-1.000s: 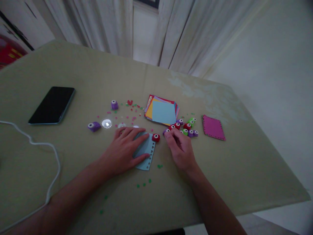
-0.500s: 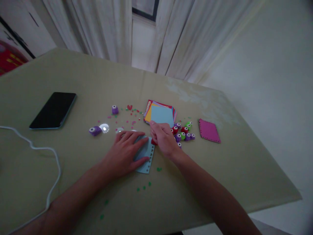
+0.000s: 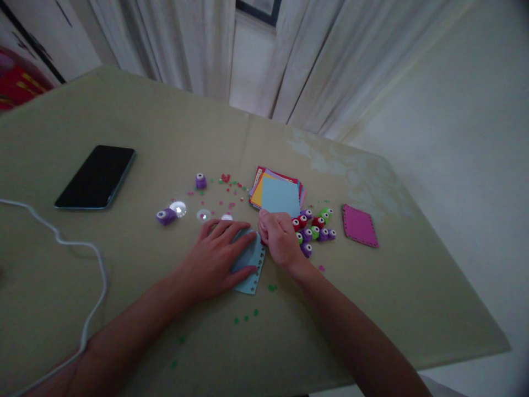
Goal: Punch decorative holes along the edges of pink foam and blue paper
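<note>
My left hand (image 3: 221, 253) lies flat with spread fingers on a light blue sheet of paper (image 3: 249, 285), pressing it to the table. Small punched holes run along the sheet's right edge. At that edge, my right hand (image 3: 281, 237) is closed in a fist, thumb on top, around a red craft punch that is almost wholly hidden by the fingers. Just right of the fist sits a cluster of small craft punches (image 3: 314, 232) in purple, red and green, each with an eye-like top. Behind the fist rests a stack of coloured paper (image 3: 281, 196).
A magenta sheet with a punched border (image 3: 360, 225) lies to the right. Two purple punches (image 3: 200, 181) (image 3: 166, 216), clear round discs (image 3: 178, 209) and scattered paper bits (image 3: 231, 205) are at left. Farther left are a black tablet (image 3: 97, 176) and a white cable (image 3: 99, 264).
The view has shifted slightly. My right fist has closed lower over the red punch at the paper's edge, hiding more of it. A pink paper bit now shows beside my right wrist.
</note>
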`<action>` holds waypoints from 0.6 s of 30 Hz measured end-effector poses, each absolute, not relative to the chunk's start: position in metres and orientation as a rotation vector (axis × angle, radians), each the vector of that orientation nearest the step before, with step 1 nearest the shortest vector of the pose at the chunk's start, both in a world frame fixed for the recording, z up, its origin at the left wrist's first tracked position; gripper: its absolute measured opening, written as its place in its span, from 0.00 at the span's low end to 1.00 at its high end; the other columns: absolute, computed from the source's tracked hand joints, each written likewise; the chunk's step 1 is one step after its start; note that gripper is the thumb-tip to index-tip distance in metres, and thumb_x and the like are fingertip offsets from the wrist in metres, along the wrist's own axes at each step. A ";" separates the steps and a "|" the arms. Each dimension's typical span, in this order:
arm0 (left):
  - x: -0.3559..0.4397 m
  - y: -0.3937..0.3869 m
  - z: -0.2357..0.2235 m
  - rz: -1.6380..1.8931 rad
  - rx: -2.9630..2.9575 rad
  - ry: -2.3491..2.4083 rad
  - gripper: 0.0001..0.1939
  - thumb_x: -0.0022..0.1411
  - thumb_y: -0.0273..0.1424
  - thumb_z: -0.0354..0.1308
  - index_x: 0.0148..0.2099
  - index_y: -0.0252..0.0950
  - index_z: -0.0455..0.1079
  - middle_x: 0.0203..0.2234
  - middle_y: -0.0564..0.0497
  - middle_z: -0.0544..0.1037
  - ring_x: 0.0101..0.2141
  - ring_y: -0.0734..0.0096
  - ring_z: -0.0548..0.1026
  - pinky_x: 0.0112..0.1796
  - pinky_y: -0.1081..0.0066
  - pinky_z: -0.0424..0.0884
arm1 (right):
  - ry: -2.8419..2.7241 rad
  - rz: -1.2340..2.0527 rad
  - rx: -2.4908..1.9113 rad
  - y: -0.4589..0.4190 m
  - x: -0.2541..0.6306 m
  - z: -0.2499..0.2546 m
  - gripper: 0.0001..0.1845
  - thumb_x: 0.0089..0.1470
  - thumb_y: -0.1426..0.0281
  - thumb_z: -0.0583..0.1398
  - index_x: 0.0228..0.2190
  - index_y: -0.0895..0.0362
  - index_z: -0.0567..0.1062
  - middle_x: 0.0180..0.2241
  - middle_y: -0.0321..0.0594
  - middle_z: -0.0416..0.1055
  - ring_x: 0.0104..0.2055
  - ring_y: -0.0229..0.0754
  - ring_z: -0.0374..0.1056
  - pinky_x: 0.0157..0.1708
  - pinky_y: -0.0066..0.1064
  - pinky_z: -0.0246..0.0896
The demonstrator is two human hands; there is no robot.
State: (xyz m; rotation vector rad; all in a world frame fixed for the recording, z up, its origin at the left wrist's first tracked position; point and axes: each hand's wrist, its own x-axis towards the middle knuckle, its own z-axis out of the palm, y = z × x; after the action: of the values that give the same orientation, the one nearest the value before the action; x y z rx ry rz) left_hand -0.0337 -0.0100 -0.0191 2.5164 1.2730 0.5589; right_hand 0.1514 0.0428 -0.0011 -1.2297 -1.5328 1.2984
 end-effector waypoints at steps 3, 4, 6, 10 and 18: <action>-0.034 -0.010 -0.021 0.559 2.507 1.276 0.29 0.71 0.47 0.61 0.68 0.41 0.70 0.65 0.40 0.73 0.61 0.42 0.70 0.62 0.42 0.58 | -1.548 1.276 -1.228 0.042 0.151 -0.002 0.27 0.68 0.57 0.52 0.18 0.51 0.56 0.16 0.28 0.49 0.20 0.36 0.46 0.23 0.33 0.41; -0.034 -0.010 -0.021 0.556 2.505 1.276 0.29 0.71 0.48 0.61 0.68 0.41 0.70 0.65 0.40 0.73 0.61 0.42 0.70 0.62 0.42 0.57 | -1.554 1.261 -1.235 0.041 0.150 -0.002 0.27 0.68 0.57 0.53 0.19 0.51 0.56 0.17 0.28 0.49 0.20 0.35 0.46 0.23 0.33 0.41; -0.034 -0.010 -0.021 0.548 2.503 1.282 0.29 0.71 0.48 0.62 0.68 0.40 0.70 0.65 0.40 0.73 0.61 0.42 0.70 0.62 0.42 0.57 | -1.564 1.231 -1.263 0.040 0.149 -0.002 0.27 0.68 0.56 0.52 0.19 0.51 0.56 0.17 0.28 0.49 0.21 0.35 0.46 0.23 0.33 0.41; -0.033 -0.010 -0.019 0.544 2.502 1.292 0.29 0.71 0.48 0.62 0.67 0.41 0.70 0.64 0.40 0.74 0.61 0.43 0.70 0.62 0.43 0.58 | -1.567 1.215 -1.312 0.039 0.148 -0.004 0.28 0.68 0.55 0.52 0.18 0.51 0.56 0.17 0.28 0.48 0.20 0.35 0.45 0.22 0.33 0.39; -0.033 -0.010 -0.021 0.557 2.514 1.286 0.28 0.71 0.47 0.62 0.67 0.41 0.70 0.65 0.40 0.74 0.61 0.42 0.70 0.62 0.42 0.58 | -1.353 1.299 -1.197 0.040 0.149 -0.003 0.31 0.65 0.49 0.58 0.18 0.50 0.54 0.16 0.26 0.46 0.18 0.34 0.41 0.19 0.31 0.38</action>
State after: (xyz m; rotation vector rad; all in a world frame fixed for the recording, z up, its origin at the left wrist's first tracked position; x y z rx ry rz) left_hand -0.0334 -0.0097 -0.0206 2.5135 1.2864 0.5573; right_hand 0.1492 0.0399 -0.0034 -1.1969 -1.3531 1.2986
